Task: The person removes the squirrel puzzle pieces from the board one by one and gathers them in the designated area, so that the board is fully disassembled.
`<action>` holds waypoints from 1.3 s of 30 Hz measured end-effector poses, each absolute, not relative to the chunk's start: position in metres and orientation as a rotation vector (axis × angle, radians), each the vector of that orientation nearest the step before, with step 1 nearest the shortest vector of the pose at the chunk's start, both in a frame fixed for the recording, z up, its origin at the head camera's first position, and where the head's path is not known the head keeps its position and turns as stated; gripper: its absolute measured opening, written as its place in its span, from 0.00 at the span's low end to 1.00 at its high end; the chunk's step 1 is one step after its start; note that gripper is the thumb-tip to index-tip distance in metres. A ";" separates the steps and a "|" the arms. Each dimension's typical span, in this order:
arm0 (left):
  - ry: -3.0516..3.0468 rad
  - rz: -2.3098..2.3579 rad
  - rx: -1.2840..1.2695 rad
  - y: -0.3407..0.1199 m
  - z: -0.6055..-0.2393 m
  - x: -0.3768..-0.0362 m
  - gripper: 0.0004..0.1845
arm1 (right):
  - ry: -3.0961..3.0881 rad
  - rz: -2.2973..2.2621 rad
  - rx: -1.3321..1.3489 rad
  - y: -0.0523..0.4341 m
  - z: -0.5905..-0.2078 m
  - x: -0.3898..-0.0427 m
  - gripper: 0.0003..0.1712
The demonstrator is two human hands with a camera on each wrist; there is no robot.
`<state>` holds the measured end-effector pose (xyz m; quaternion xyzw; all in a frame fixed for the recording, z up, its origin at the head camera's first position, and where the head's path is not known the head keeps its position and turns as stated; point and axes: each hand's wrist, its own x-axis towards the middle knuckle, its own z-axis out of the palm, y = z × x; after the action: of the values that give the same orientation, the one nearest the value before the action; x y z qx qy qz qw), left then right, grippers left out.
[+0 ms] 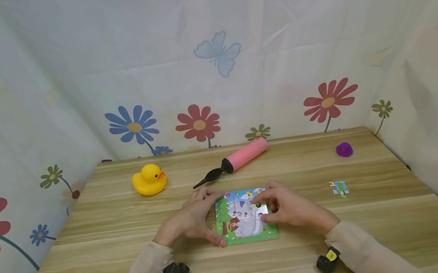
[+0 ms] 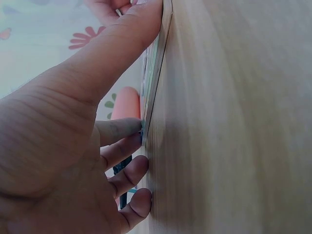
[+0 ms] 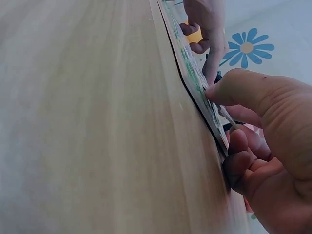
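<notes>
A square jigsaw puzzle [image 1: 241, 229] with a grey cartoon squirrel and a green border lies flat on the wooden table. My left hand [image 1: 191, 218] holds its left side, thumb at the near corner and index finger at the far one; the other fingers rest loosely beyond the board. Over the right part of the picture, my right hand [image 1: 293, 204] pinches a puzzle piece [image 3: 226, 115] between thumb and fingers. That piece is tilted at the board's surface and mostly hidden by the fingers. Dark gaps show in the picture beside the right fingertips.
Right of the puzzle lie loose puzzle pieces [image 1: 339, 188]. Farther back sits a small purple object [image 1: 344, 150]. A pink hand pump [image 1: 247, 154] with a black nozzle lies behind the puzzle, and a yellow rubber duck [image 1: 149, 180] stands at the back left. Flowered curtains [image 1: 222, 102] surround the table.
</notes>
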<state>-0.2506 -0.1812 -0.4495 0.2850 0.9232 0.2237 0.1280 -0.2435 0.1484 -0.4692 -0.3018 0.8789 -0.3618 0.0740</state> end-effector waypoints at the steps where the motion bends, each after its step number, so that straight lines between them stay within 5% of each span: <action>1: 2.686 0.648 0.830 -0.181 -0.449 -0.250 0.71 | 2.639 -1.089 -0.913 0.149 -0.469 -0.244 0.23; 39: 2.689 0.636 0.850 -0.180 -0.447 -0.250 0.70 | 2.601 -1.149 -0.879 0.152 -0.471 -0.248 0.23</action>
<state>-0.2501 -0.1802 -0.4469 0.2918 0.9229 0.2182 0.1248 -0.2476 0.1516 -0.4706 -0.2945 0.8709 -0.3848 0.0827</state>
